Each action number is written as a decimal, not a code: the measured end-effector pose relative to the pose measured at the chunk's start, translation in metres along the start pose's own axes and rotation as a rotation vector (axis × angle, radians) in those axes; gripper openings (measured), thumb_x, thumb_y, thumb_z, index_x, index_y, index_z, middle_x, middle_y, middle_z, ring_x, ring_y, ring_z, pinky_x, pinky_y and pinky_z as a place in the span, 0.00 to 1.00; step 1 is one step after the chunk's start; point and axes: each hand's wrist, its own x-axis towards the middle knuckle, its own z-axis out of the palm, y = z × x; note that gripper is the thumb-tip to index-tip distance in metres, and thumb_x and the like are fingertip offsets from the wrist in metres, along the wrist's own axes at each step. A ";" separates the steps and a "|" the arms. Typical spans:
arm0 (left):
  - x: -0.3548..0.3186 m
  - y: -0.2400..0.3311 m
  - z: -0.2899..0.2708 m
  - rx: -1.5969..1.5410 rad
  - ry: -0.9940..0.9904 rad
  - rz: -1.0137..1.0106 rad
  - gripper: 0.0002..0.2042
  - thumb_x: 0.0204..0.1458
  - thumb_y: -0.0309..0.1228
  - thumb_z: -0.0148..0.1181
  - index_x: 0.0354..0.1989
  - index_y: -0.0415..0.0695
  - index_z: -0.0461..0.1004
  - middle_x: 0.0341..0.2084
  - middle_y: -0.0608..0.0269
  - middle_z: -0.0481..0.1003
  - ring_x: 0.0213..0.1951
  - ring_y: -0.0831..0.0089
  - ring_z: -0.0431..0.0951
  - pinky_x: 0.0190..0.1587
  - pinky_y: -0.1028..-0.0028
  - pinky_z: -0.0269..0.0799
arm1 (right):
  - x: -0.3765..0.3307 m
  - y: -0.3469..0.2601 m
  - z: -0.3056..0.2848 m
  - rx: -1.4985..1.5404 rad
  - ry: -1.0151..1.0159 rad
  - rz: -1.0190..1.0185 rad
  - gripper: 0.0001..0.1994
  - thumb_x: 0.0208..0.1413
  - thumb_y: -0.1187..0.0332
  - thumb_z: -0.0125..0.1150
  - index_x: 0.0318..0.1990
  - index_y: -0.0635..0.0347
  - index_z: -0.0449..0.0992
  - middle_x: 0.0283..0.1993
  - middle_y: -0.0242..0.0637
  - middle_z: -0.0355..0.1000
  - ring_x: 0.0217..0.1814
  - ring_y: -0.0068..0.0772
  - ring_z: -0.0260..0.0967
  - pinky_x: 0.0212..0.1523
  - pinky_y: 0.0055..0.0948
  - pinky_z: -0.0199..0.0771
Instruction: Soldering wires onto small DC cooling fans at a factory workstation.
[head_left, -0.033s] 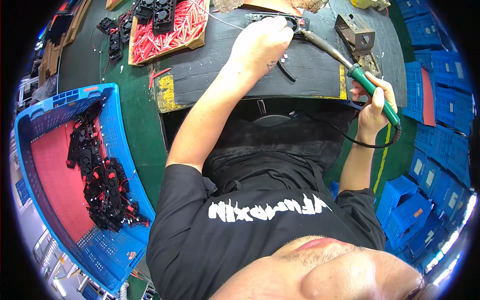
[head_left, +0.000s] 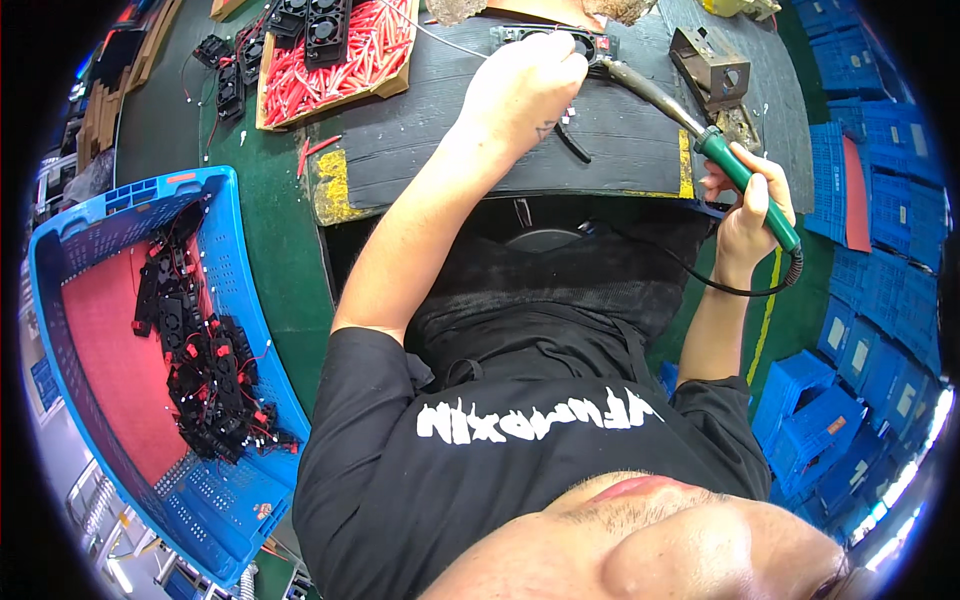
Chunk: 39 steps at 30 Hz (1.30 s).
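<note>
My right hand [head_left: 752,212] is wrapped round the green handle of a soldering iron [head_left: 745,180]. The iron's metal shaft slants up to the left, and its tip meets or nearly meets the right end of a black fan unit [head_left: 604,46] on the bench. Over that unit, my left hand [head_left: 532,82] is closed with the fingertips bent down. What it pinches is hidden beneath the knuckles. A thin grey wire [head_left: 440,40] runs from the upper left to this hand. A short black tube or cable piece [head_left: 573,146] lies just below it.
A cardboard box [head_left: 385,88] of red sleeves, with black fans on top, stands left on the dark bench [head_left: 420,150]. A metal bracket [head_left: 712,70] sits to the right. At lower left is a blue crate [head_left: 245,290] with wired fans [head_left: 215,375]. Blue crates [head_left: 815,425] stack at right.
</note>
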 end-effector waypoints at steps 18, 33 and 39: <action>0.010 0.011 0.006 0.051 -0.003 -0.099 0.02 0.44 0.25 0.57 0.25 0.41 0.75 0.29 0.55 0.74 0.35 0.60 0.78 0.39 0.66 0.77 | -0.007 -0.002 0.003 -0.082 -0.044 -0.091 0.16 0.60 0.68 0.46 0.44 0.75 0.75 0.33 0.50 0.77 0.28 0.30 0.75 0.29 0.25 0.76; 0.010 0.014 0.007 0.064 -0.033 -0.117 0.02 0.45 0.24 0.57 0.26 0.41 0.74 0.29 0.55 0.73 0.36 0.60 0.78 0.39 0.66 0.76 | -0.009 0.000 0.004 -0.050 -0.032 -0.064 0.16 0.59 0.71 0.44 0.45 0.75 0.74 0.34 0.52 0.77 0.29 0.32 0.75 0.30 0.26 0.75; -0.004 0.011 0.000 0.059 0.077 -0.076 0.02 0.44 0.24 0.57 0.26 0.41 0.71 0.29 0.56 0.72 0.35 0.61 0.76 0.39 0.68 0.75 | -0.006 -0.001 0.004 -0.036 -0.030 -0.063 0.17 0.59 0.70 0.44 0.44 0.76 0.74 0.33 0.52 0.77 0.29 0.32 0.74 0.29 0.26 0.76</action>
